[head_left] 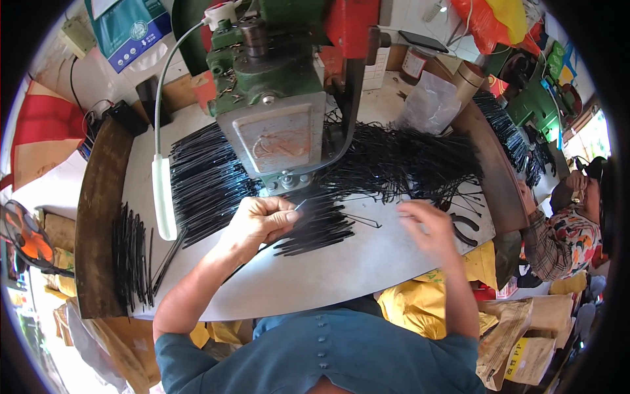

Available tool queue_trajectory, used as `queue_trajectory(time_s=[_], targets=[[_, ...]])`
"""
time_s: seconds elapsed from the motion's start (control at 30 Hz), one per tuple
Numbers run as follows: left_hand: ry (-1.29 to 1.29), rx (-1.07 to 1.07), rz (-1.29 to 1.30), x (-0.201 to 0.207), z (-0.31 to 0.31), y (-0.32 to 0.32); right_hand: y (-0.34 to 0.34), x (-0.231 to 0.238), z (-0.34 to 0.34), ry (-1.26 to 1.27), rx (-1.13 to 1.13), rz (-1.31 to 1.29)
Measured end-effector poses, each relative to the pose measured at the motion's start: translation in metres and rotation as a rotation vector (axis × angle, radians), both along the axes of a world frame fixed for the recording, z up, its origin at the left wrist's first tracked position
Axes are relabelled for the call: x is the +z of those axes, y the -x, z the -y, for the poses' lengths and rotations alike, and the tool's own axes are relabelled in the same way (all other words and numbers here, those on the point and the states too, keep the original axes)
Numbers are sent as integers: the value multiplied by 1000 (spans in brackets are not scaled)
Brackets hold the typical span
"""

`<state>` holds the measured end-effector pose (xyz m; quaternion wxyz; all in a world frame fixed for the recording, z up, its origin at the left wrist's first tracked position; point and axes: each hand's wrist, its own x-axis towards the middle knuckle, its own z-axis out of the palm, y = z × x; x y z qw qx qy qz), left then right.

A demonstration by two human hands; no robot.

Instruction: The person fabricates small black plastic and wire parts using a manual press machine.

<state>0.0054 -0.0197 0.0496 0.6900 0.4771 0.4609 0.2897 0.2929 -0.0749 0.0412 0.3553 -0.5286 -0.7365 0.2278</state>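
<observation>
My left hand (257, 223) pinches a thin black cable (237, 270) just in front of the press. A pale, shiny tip of it pokes out past the thumb, and its tail runs down toward the table's front edge. Above that hand stands the green press (272, 131), with a small metal tool block (287, 182) at its lower end. My right hand (426, 226) hovers over the right part of the table, close to a tangled heap of black cables (420, 157); motion blurs its fingers. Between my hands lies a small stack of black cables (315, 233).
A large bundle of black cables (203, 177) and a smaller one (131, 256) lie on the left of the grey table (315, 282). A white lamp (164, 197) hangs there. Black-handled pliers (464, 230) rest at the right. Another person (571, 230) sits at far right.
</observation>
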Motion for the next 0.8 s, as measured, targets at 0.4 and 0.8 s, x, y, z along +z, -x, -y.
queue_trajectory(time_s=[0.4, 0.8], targets=[[285, 92, 352, -22, 4, -4, 124, -38, -43, 609, 191, -943], [-145, 284, 0, -41, 5, -2, 141, -51, -63, 618, -103, -1118]])
